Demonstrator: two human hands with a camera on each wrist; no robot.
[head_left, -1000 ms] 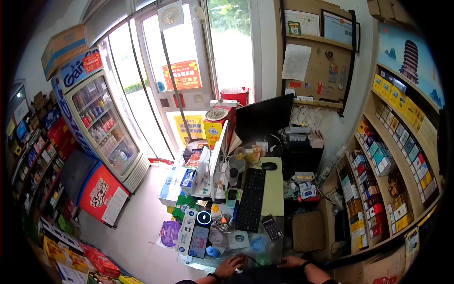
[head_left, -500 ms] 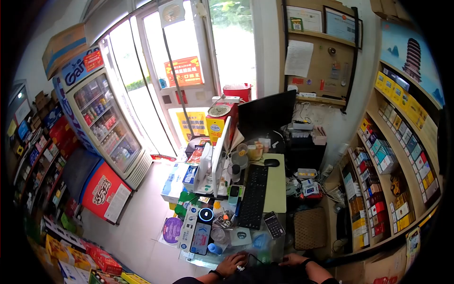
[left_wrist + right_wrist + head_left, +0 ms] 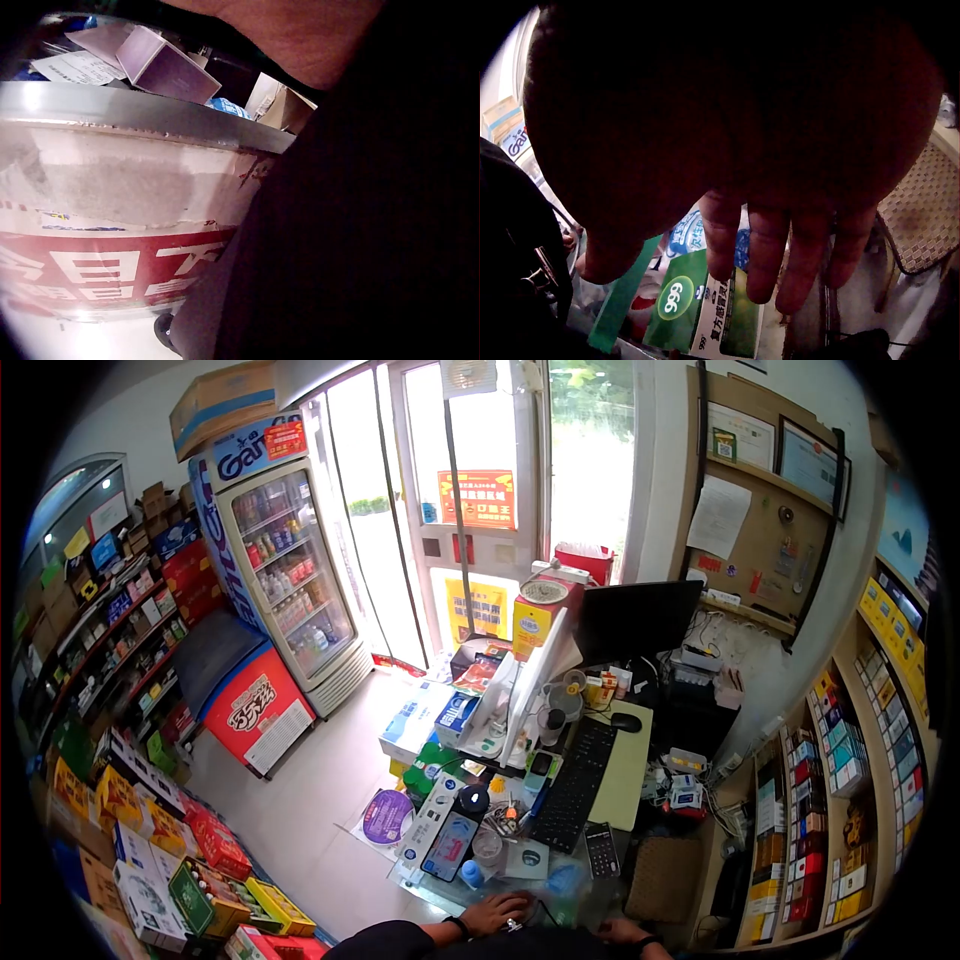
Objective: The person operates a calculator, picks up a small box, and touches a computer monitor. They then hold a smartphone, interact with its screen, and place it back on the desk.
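Observation:
At the glass desk's near edge, the left hand [image 3: 497, 912] rests palm down beside a dark cable, its fingers loosely bent; nothing is visible in its grip. In the left wrist view only a patch of skin shows, above a bin [image 3: 150, 180] holding a purple box [image 3: 174, 73] and papers. The right hand [image 3: 622, 931] is at the desk's right corner, partly cut off by the dark clothing. Seen from the right wrist, that hand [image 3: 757, 187] hangs with its fingers spread and relaxed, over a green 999 box [image 3: 681, 304], and holds nothing.
On the desk are a phone [image 3: 450, 847], a blue-capped bottle [image 3: 471, 874], a calculator [image 3: 602, 850], a keyboard [image 3: 573, 785] and a mouse [image 3: 626, 722]. A monitor [image 3: 640, 622] stands behind. A woven seat [image 3: 664, 878] is at the right, a drinks fridge [image 3: 290, 570] at the left.
The head view has turned to the left, so the desk and shelves appear further right. Both hands stay at the desk's near edge, with little visible movement.

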